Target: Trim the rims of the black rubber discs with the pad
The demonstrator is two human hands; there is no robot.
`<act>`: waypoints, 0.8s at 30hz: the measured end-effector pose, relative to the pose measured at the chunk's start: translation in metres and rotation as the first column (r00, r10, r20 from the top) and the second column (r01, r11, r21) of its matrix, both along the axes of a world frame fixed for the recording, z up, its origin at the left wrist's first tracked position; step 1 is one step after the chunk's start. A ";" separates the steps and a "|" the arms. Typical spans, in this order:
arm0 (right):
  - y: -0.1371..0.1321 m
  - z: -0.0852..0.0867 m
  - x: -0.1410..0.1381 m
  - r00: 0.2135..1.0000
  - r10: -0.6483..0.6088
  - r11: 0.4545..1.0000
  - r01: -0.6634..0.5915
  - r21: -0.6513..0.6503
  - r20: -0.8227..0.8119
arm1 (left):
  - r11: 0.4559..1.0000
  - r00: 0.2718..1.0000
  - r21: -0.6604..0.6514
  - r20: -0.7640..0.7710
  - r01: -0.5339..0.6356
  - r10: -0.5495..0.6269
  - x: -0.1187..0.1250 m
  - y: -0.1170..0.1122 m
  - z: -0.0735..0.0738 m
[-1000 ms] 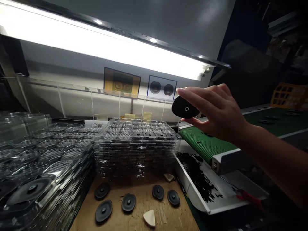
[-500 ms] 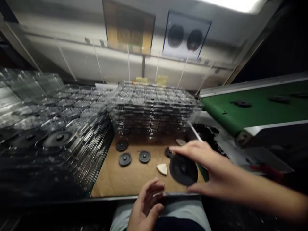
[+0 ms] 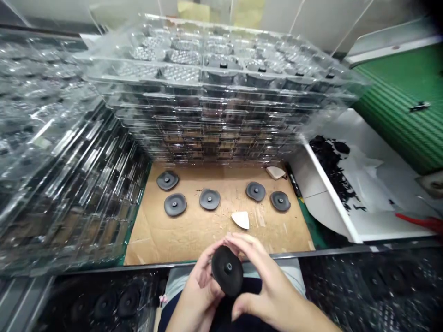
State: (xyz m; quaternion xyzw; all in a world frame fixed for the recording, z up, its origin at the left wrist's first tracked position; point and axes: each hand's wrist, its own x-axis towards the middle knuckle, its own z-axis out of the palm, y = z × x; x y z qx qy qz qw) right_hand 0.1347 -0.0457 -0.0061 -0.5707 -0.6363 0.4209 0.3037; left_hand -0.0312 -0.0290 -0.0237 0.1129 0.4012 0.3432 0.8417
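A round black plastic part (image 3: 224,279) with a small central hub is held low in front of my lap. My left hand (image 3: 198,291) grips it at the left edge, its thumb at the lower rim. My right hand (image 3: 277,288) curves around the right side, fingertips by the top edge and thumb spread away from the disc. Beyond the hands, similar dark discs lie on the cardboard (image 3: 194,240), among them one disc (image 3: 209,199) near the middle. A white wedge-shaped piece (image 3: 241,220) rests closer to my hands, and a second white piece (image 3: 276,172) sits farther back.
Stacked clear plastic trays (image 3: 221,106) rise behind the cardboard, with another tray stack (image 3: 86,170) at left. On the right are a white bin (image 3: 377,189) holding black scraps, red-handled pliers (image 3: 418,221) and a green conveyor belt (image 3: 408,78). A black pen (image 3: 292,180) lies beside the bin.
My right hand has brought the black disc down and left to my left hand, which now grips it. The view has tilted down, and the cardboard shows more fully.
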 end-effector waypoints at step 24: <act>0.086 0.001 -0.001 0.992 -0.117 0.933 0.094 0.346 0.046 | 0.917 0.920 -0.082 -0.002 -0.391 0.392 0.032 0.085 0.007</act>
